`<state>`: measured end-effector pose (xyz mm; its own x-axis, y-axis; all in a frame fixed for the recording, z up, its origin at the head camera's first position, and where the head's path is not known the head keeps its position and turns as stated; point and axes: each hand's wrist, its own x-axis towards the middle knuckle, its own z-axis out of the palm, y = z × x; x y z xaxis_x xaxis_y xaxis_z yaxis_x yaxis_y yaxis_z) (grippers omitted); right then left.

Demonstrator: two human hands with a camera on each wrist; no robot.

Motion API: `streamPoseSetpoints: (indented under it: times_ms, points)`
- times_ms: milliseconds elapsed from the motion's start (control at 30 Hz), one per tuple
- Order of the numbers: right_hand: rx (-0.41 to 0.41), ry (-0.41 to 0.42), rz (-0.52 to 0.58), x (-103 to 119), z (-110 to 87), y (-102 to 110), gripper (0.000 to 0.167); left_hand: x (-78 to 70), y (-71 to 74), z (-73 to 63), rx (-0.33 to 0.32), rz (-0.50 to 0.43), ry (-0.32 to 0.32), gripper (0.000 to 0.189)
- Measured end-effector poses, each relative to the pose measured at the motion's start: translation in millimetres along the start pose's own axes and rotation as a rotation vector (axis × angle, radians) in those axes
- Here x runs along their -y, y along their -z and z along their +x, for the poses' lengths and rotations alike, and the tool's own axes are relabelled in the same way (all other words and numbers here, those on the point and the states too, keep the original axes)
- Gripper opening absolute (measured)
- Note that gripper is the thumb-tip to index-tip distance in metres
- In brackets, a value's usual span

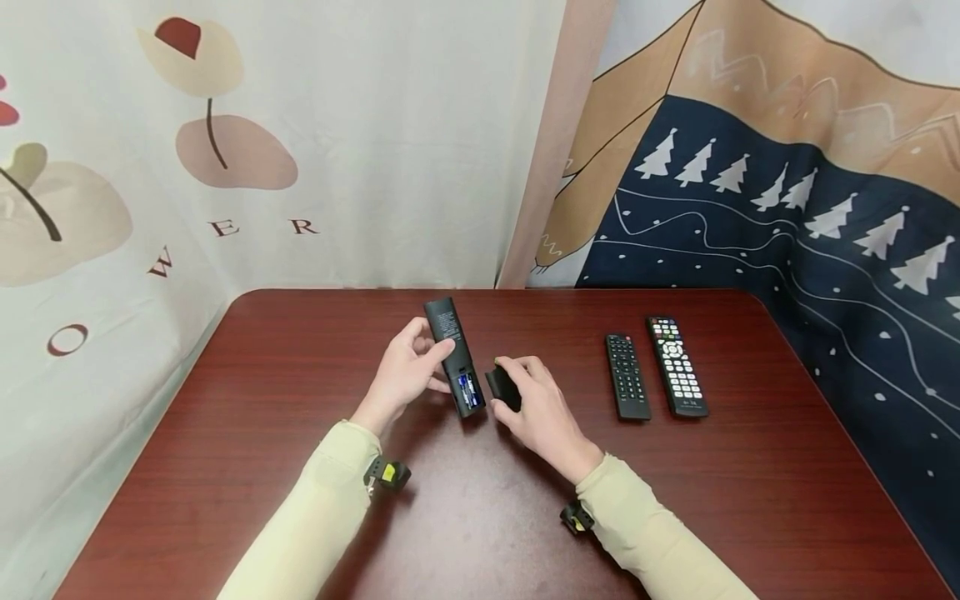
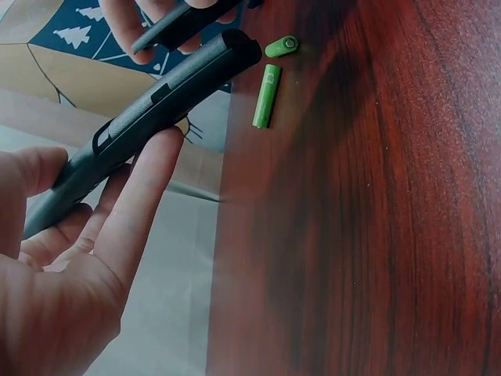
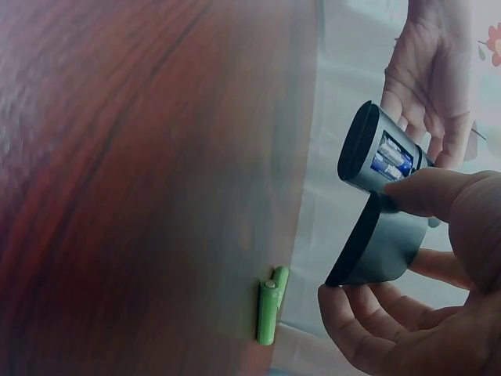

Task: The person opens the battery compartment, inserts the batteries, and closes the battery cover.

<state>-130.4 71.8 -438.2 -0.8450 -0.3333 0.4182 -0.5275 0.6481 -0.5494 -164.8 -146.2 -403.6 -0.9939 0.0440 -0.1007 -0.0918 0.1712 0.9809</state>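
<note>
Streaked like wood grain, the tabletop (image 1: 757,500) is reddish-brown with a soft sheen. Above it, the left hand (image 1: 401,367), fingers part bent, grips a long black remote (image 1: 461,360), back outward; the right hand (image 1: 543,410) pinches a smooth, curved black cover (image 1: 505,390) just beside its open end. Two button-studded controllers (image 1: 627,377) lie to the right. Smaller still: green cylindrical batteries (image 2: 268,95) on the tabletop, and blue cells (image 1: 469,390) (shiny-skinned) inside the remote.

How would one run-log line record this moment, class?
left hand: holds remote; right hand: holds cover; blue batteries: inside remote, exposed; green batteries: on table
</note>
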Motion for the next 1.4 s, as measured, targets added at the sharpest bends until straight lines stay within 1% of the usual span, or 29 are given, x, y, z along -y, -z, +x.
streamPoseSetpoints:
  times_ms: [367,800,1067,1400]
  points:
    - [-0.016,0.037,0.044,8,-0.6,-6,0.059,0.1,-2.0,0.5,0.003,0.006,-0.003,0.025]
    - [-0.03,0.059,0.034,11,-1.1,-14,0.059,1.4,-3.1,0.2,-0.002,0.013,-0.006,0.027]
    - [-0.044,0.076,0.051,15,-0.4,-15,0.056,0.9,-3.9,-0.4,0.003,0.012,-0.016,0.028]
    - [-0.05,0.072,0.059,17,0.9,-18,0.055,3.2,-5.0,1.9,0.007,-0.004,-0.023,0.029]
